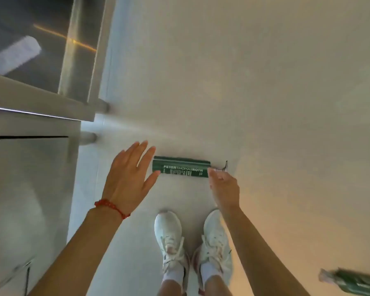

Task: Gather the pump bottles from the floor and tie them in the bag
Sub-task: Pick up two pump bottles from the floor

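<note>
- The right hand [223, 186] reaches down just right of centre in the frame, its fingertips at the pump end of a green pump bottle [181, 169]; whether the fingers have actually closed on the pump I cannot tell, since the hand covers that end.
- The left hand [128, 178] is spread flat and loose, fingers splayed, gripping nothing; its thumb tip sits at the bottle's left end, touching or nearly so.
- A red beaded bracelet [111, 207] circles the left wrist.
- The green pump bottle lies on its side on the floor [265, 92], lengthwise across the frame, white lettering facing up, its dark pump nozzle poking out past the right hand.
- Below the bottle, at lower centre, stand two white sneakers [192, 242], toes pointing toward the bottle, with white socks above them.
- A second green bottle [355, 284] lies on the floor at the lower right corner, partly cut off by the frame edge and blurred.
- Along the left side stands a steel counter [30, 116] with round legs resting on the floor; its surfaces are shiny and streaked with reflections.
</note>
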A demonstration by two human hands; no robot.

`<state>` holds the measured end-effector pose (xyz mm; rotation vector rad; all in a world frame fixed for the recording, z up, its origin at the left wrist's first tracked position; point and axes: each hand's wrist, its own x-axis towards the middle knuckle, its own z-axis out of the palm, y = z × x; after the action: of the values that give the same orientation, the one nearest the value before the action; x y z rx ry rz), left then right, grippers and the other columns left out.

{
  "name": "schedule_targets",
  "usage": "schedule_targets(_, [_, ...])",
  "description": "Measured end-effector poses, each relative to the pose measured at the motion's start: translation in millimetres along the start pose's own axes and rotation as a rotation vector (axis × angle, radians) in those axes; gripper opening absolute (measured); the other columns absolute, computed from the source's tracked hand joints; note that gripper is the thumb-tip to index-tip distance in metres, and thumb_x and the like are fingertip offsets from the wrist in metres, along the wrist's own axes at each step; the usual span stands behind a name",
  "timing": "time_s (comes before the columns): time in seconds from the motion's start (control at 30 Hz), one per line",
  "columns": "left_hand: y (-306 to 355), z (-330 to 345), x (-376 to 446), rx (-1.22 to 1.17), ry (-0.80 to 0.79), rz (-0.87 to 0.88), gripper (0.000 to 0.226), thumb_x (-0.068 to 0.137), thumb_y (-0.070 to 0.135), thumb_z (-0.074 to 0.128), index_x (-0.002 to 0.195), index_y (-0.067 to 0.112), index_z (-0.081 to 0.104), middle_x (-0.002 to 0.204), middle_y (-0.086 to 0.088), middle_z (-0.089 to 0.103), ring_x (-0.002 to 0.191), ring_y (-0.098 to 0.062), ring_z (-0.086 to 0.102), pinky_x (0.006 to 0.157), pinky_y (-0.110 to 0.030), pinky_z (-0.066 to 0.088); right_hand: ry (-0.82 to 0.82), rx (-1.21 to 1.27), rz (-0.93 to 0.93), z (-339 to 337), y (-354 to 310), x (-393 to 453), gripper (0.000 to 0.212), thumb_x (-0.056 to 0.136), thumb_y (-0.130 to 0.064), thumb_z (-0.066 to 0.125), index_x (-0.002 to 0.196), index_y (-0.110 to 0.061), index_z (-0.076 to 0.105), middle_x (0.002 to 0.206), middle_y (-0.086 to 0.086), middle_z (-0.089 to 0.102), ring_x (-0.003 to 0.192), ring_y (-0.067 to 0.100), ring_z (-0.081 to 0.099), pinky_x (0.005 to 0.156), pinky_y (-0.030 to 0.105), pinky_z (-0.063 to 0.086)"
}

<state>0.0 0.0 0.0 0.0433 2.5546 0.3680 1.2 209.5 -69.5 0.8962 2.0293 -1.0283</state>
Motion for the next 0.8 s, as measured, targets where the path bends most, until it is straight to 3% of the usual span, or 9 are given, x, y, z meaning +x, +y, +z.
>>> schedule_targets(0.07, [-7.0, 25.6, 6.0, 0.004, -0.006, -0.009, 0.076, 0.090, 0.054, 0.006, 0.128, 0.003, 0.047, 0.135, -0.023, 0.047, 0.125, -0.039, 0.044, 0.100, -0.054, 0.038, -0.064, 0.154, 0.259, 21.6, 9.7, 17.9, 0.038, 0.086, -0.042, 0.056, 0.073, -0.006, 0.060, 0.077, 0.020, 0.067, 0.067, 0.029, 0.061, 0.070, 0.039, 0.050])
schedule_targets(0.13, [-12.8, 50.1, 9.8, 0.008, 0.001, -0.025, 0.077, 0.089, 0.056, 0.005, 0.130, 0.004, 0.044, 0.137, -0.022, 0.045, 0.127, -0.038, 0.042, 0.102, -0.052, 0.036, -0.092, 0.403, 0.517, 40.9, 18.5, 34.9, 0.036, 0.084, -0.043, 0.060, 0.077, -0.009, 0.054, 0.071, 0.018, 0.063, 0.044, 0.017, 0.051, 0.056, 0.030, 0.046])
schedule_targets(0.17, [-14.4, 61.8, 11.2, 0.010, 0.008, -0.027, 0.077, 0.089, 0.056, 0.005, 0.131, 0.004, 0.043, 0.137, -0.022, 0.045, 0.127, -0.038, 0.041, 0.102, -0.052, 0.035, -0.097, 0.509, 0.587, 49.9, 24.7, 44.2, 0.035, 0.083, -0.043, 0.061, 0.080, -0.009, 0.052, 0.072, 0.015, 0.061, 0.043, 0.014, 0.050, 0.057, 0.028, 0.047])
schedule_targets(0.23, [-17.8, 79.6, 11.5, 0.010, 0.023, -0.026, 0.076, 0.090, 0.055, 0.006, 0.130, 0.004, 0.043, 0.136, -0.022, 0.046, 0.126, -0.039, 0.042, 0.101, -0.051, 0.035, -0.076, 0.692, 0.663, 63.5, 30.1, 61.0, 0.038, 0.080, -0.044, 0.064, 0.085, -0.009, 0.050, 0.080, 0.012, 0.060, 0.060, 0.017, 0.058, 0.066, 0.030, 0.051])
schedule_targets(0.33, [-22.4, 94.8, 12.2, 0.020, 0.030, -0.030, 0.066, 0.091, 0.050, 0.016, 0.130, 0.004, 0.043, 0.135, -0.022, 0.047, 0.125, -0.039, 0.043, 0.100, -0.051, 0.035, -0.031, 0.885, 0.698, 79.9, 29.1, 82.8, 0.052, 0.077, -0.043, 0.068, 0.110, -0.006, 0.051, 0.101, 0.014, 0.060, 0.084, 0.023, 0.060, 0.075, 0.031, 0.052])
schedule_targets(0.43, [-25.9, 104.3, 12.9, 0.025, 0.039, -0.035, 0.061, 0.087, 0.043, 0.027, 0.131, 0.004, 0.043, 0.135, -0.022, 0.047, 0.125, -0.039, 0.043, 0.100, -0.052, 0.034, 0.041, 0.936, 0.677, 92.5, 29.1, 93.3, 0.056, 0.074, -0.040, 0.072, 0.112, -0.006, 0.050, 0.101, 0.010, 0.057, 0.093, 0.022, 0.058, 0.078, 0.031, 0.053])
schedule_targets(0.6, [-23.0, 93.3, 14.0, 0.059, 0.052, -0.013, 0.060, 0.087, 0.042, 0.029, 0.129, 0.002, 0.044, 0.134, -0.024, 0.048, 0.124, -0.041, 0.044, 0.099, -0.053, 0.034, 0.096, 0.905, 0.470, 85.6, 35.3, 88.7, 0.029, 0.071, -0.034, 0.076, 0.075, -0.016, 0.054, 0.084, 0.001, 0.061, 0.091, 0.019, 0.061, 0.079, 0.031, 0.055])
schedule_targets(0.7, [-11.0, 68.7, 9.8, 0.062, 0.048, -0.004, 0.060, 0.088, 0.043, 0.028, 0.130, 0.003, 0.042, 0.135, -0.024, 0.047, 0.125, -0.040, 0.043, 0.100, -0.053, 0.035, 0.053, 0.827, 0.291, 55.3, 37.9, 69.1, 0.020, 0.073, -0.032, 0.074, 0.078, -0.020, 0.059, 0.083, -0.002, 0.064, 0.082, 0.013, 0.062, 0.085, 0.034, 0.054])
schedule_targets(0.8, [11.1, 33.7, 2.8, 0.074, 0.055, 0.024, 0.059, 0.088, 0.043, 0.029, 0.132, 0.004, 0.041, 0.136, -0.022, 0.047, 0.126, -0.038, 0.043, 0.101, -0.050, 0.034, -0.009, 0.826, 0.189, 10.7, 35.3, 36.4, 0.019, 0.074, -0.030, 0.073, 0.086, -0.020, 0.061, 0.087, 0.000, 0.066, 0.082, 0.013, 0.064, 0.081, 0.031, 0.055])
